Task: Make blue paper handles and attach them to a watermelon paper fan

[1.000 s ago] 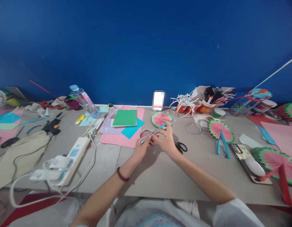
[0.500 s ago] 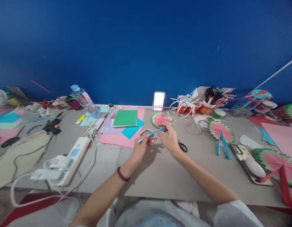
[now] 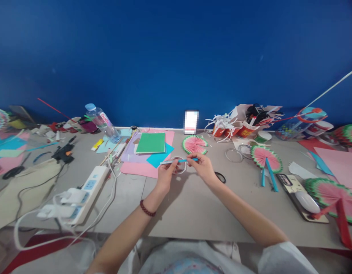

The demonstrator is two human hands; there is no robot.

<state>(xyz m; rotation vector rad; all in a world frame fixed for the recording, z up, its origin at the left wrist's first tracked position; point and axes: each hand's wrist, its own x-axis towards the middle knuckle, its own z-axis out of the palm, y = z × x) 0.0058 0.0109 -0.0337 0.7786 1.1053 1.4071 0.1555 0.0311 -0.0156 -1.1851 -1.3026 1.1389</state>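
Observation:
A thin blue stick (image 3: 182, 161), paler toward its left end, is held level above the table between my two hands. My left hand (image 3: 166, 176) pinches it near the middle, with the pale end sticking out to the left. At the stick's right end, the fingertips of my right hand (image 3: 203, 167) are closed on it. Under the stick a roll of clear tape (image 3: 180, 172) lies on the table, partly covered by my left hand. Just beyond my hands rests a pleated pink paper fan (image 3: 194, 144) with a green rim.
Green paper (image 3: 151, 142) tops a stack of coloured sheets left of centre. A power strip (image 3: 90, 190) with cables, a glue gun (image 3: 64, 152) and a bottle (image 3: 103, 121) stand further left. Right are finished fans (image 3: 267, 158), a phone (image 3: 292, 190) and cups (image 3: 247, 130).
The stick has turned from a slant to nearly level. My left hand has shifted slightly left, and my right hand has dropped a little, both still holding it.

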